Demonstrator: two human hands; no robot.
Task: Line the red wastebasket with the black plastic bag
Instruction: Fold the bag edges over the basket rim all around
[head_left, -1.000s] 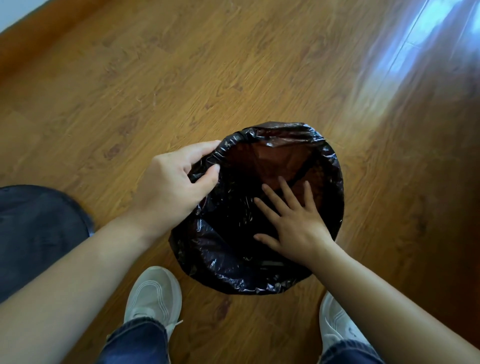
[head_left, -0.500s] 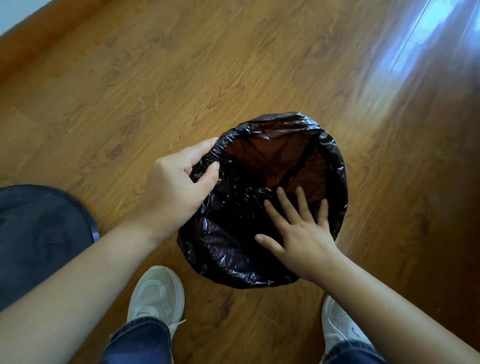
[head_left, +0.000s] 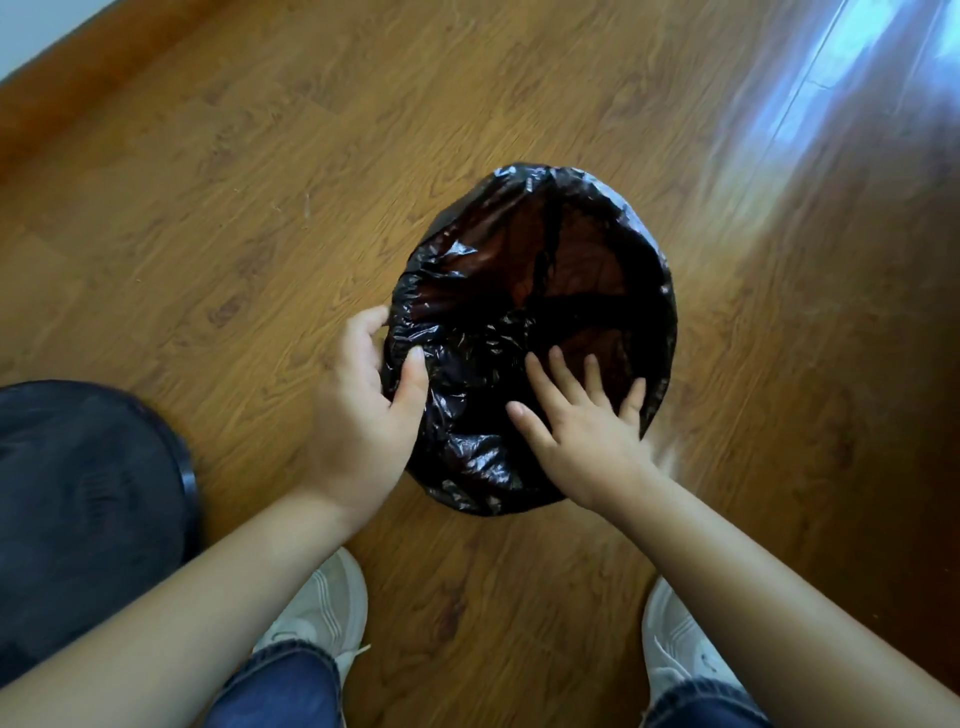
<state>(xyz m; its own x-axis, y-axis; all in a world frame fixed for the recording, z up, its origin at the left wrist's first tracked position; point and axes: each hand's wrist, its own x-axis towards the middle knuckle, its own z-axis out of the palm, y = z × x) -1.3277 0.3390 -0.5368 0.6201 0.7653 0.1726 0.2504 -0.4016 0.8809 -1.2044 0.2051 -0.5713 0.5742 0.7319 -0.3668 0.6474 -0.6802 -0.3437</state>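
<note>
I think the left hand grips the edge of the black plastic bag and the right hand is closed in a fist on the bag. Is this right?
Not quite. The head view shows the right hand lying flat with fingers spread on the black plastic bag, not in a fist. The left hand does grip the bag's edge.

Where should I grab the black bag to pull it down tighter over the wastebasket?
Pinch the bunched plastic at the near rim of the black bag, coming from your side. It's loose and gathered there, while the far rim already looks stretched smooth.
</note>
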